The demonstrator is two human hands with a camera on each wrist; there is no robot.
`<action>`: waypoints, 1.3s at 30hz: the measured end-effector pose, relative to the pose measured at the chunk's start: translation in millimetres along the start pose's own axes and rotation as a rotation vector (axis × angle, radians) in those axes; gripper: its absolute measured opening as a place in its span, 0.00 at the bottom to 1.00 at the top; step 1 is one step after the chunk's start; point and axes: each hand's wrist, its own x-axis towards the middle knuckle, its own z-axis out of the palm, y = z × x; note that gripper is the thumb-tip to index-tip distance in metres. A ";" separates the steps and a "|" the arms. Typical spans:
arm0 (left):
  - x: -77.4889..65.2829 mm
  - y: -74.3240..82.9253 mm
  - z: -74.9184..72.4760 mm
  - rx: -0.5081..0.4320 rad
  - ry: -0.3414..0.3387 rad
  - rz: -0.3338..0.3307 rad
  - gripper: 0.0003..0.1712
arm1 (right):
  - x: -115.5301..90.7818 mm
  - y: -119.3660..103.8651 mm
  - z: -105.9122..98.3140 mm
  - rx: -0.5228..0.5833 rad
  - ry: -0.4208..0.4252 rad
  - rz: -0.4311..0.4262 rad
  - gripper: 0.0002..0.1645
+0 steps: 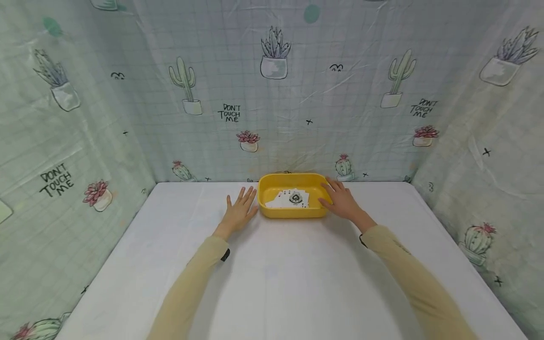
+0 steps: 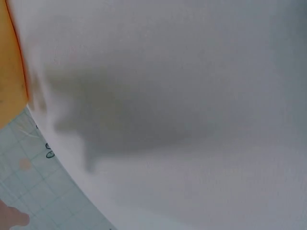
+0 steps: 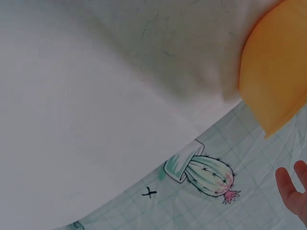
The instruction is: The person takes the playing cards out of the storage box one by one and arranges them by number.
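Observation:
A yellow tray (image 1: pixel 293 214) with raised walls stands near the far edge of the white table. Inside it lie several overlapping playing cards (image 1: pixel 280 200), an ace of spades (image 1: pixel 296 198) on top. My left hand (image 1: pixel 239 213) is just left of the tray, fingers spread and straight, holding nothing. Over the tray's right end is my right hand (image 1: pixel 342 202), its fingers extended across the rim; whether they touch it I cannot tell. Each wrist view catches part of the tray's outer wall (image 2: pixel 10 72) (image 3: pixel 276 67) and a few fingertips (image 3: pixel 288 189).
The white table (image 1: pixel 272 278) extends from the tray to the front of the view. A patterned cloth (image 1: pixel 272 104) with cactus drawings hangs behind the table and along both sides. The tray sits close to the back cloth.

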 end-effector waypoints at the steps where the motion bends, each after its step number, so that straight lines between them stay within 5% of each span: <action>1: 0.7 1.1 1.1 0.002 -0.010 -0.006 0.34 | 2.7 -1.5 1.8 0.003 -0.006 0.001 0.34; 24: 21.3 24.3 13.0 -0.017 -0.052 -0.028 0.32 | 46.8 -17.6 26.9 -0.080 -0.088 0.072 0.30; 39: 23.3 25.8 18.1 0.003 -0.042 -0.024 0.33 | 62.1 -34.7 28.5 -0.033 -0.274 0.045 0.42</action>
